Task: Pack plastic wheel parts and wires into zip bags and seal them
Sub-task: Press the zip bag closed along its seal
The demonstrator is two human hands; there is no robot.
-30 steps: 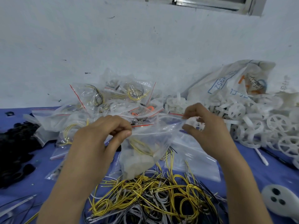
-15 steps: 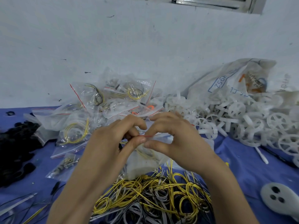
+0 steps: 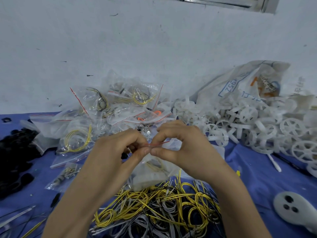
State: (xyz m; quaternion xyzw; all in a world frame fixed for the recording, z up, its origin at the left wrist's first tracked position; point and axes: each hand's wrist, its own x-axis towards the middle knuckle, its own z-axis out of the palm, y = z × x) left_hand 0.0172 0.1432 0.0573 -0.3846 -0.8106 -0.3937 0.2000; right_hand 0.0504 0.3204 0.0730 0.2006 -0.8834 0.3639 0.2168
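two grips (image 3: 118,152) (image 3: 185,148) pinch top, zip bag (image 3: 151,175) below

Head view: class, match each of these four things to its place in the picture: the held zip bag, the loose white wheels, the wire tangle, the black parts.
1 zip bag
2 white wheels
3 wire tangle
4 black parts

A far left
B right side
C pinched by left hand and right hand
D nearest the camera, between the forearms

Pairs: 1-C, 2-B, 3-D, 4-A
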